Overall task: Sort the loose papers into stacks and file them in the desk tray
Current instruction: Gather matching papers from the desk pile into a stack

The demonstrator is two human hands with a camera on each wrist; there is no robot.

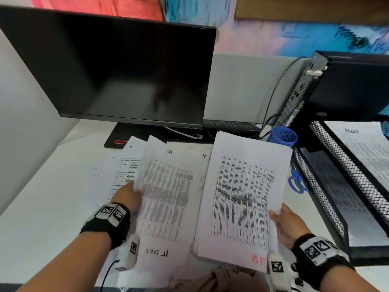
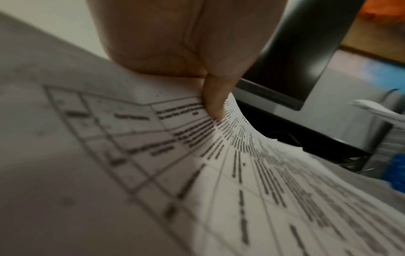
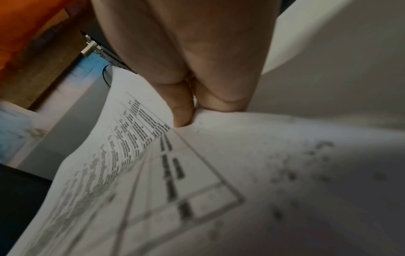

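Two printed table sheets are held up over the desk. My left hand (image 1: 131, 194) pinches the left edge of the sheet marked "IT LOGS" (image 1: 166, 199), thumb on top; the same sheet (image 2: 219, 173) fills the left wrist view under my left hand (image 2: 210, 97). My right hand (image 1: 283, 220) pinches the right edge of a sheet with red letters at its bottom (image 1: 242, 199), also seen as the sheet (image 3: 153, 164) under my right hand (image 3: 186, 110). More loose papers (image 1: 126, 169) lie beneath. The black mesh desk tray (image 1: 345, 165) stands at the right with papers on its tiers.
A dark monitor (image 1: 117, 72) stands behind the papers, its base and a keyboard (image 1: 229, 124) under it. A blue mesh cup (image 1: 283, 137) and blue scissors (image 1: 295, 181) sit beside the tray. A black computer case (image 1: 347, 85) rises at the back right.
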